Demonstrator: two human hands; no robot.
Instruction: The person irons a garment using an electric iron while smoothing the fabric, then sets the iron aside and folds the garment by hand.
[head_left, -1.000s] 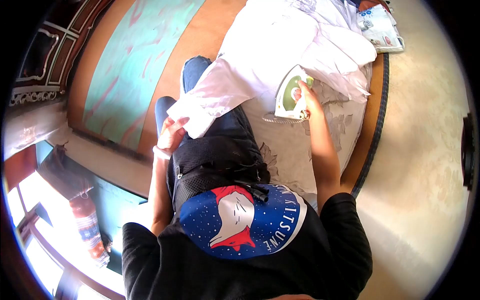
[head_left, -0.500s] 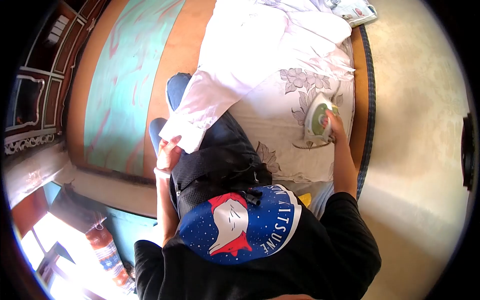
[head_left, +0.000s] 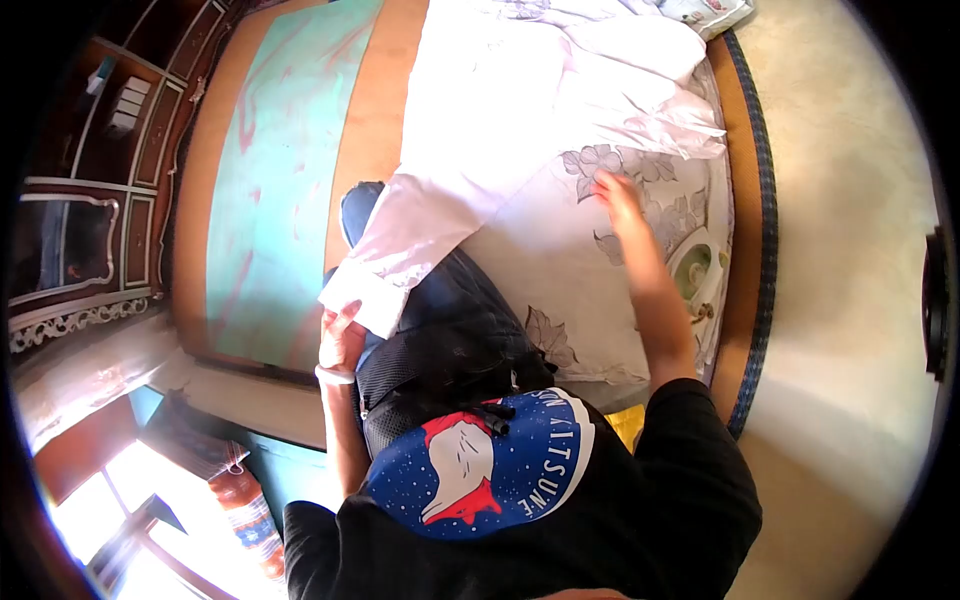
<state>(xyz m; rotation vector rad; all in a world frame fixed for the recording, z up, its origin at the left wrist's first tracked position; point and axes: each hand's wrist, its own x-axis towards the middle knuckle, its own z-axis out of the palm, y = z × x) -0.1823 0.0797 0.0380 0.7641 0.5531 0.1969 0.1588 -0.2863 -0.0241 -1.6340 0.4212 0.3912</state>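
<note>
A white garment (head_left: 480,110) is spread over the floral-patterned cloth (head_left: 540,270), and its sleeve (head_left: 410,220) runs down across my leg. My left hand (head_left: 343,338) pinches the sleeve's end between thumb and fingers. Over the cloth, just below the garment's right part, hovers my right hand (head_left: 617,195); it is empty, its fingers loosely apart and a little blurred. The green and white iron (head_left: 695,270) rests at the cloth's right edge, beside my right forearm, which stands close to it.
My bent legs (head_left: 450,290) lie left of the cloth. A turquoise panel (head_left: 285,150) with reddish streaks is on the orange surface farther left. A printed bag (head_left: 705,12) sits at the top right, and a dark cabinet (head_left: 120,130) stands at the far left.
My right hand has let go of the iron, which now sits farther right and lower on the cloth. That hand has moved up and left toward the garment. My left hand keeps its hold.
</note>
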